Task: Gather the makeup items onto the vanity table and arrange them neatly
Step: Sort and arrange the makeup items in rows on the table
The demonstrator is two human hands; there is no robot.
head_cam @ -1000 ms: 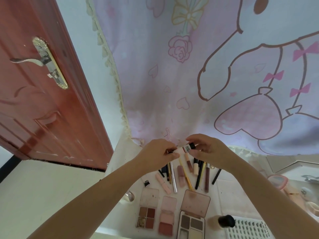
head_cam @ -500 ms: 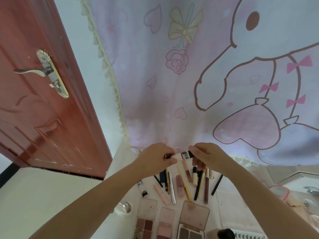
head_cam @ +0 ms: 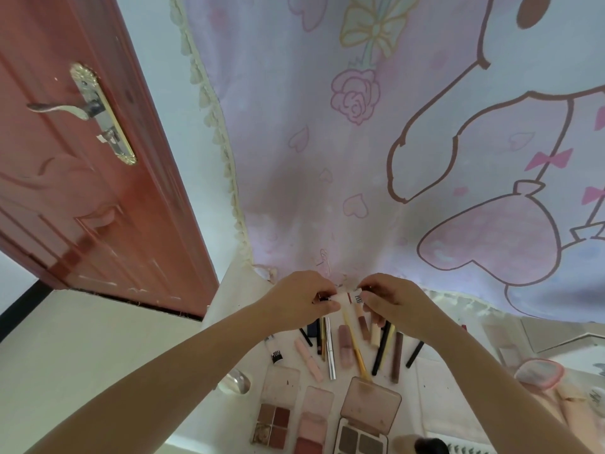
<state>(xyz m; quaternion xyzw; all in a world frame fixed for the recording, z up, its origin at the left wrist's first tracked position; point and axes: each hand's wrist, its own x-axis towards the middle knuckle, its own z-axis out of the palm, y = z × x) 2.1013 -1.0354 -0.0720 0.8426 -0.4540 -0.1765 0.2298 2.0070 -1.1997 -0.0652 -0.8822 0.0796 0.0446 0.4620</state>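
Both hands hold a small white makeup tube (head_cam: 347,298) with a barcode label above the back of the white vanity table (head_cam: 229,309). My left hand (head_cam: 299,298) pinches its left end and my right hand (head_cam: 389,301) pinches its right end. Below them lies a row of pencils, pens and lip tubes (head_cam: 355,347), side by side. Nearer to me sit an open four-pan eyeshadow palette (head_cam: 275,411), a pink blush palette (head_cam: 312,424) and a grey-toned palette with a raised lid (head_cam: 368,421).
A pink cartoon curtain (head_cam: 409,142) hangs right behind the table. A red door (head_cam: 85,178) with a metal handle stands at the left. A clear round item (head_cam: 234,381), a small black-capped tube (head_cam: 276,355), a pink puff (head_cam: 538,371) and a black-capped bottle (head_cam: 432,447) lie around the row.
The view tilted slightly. My hands stayed together over the back of the row, still holding the small tube between them; the black end seen earlier is now covered by my fingers.
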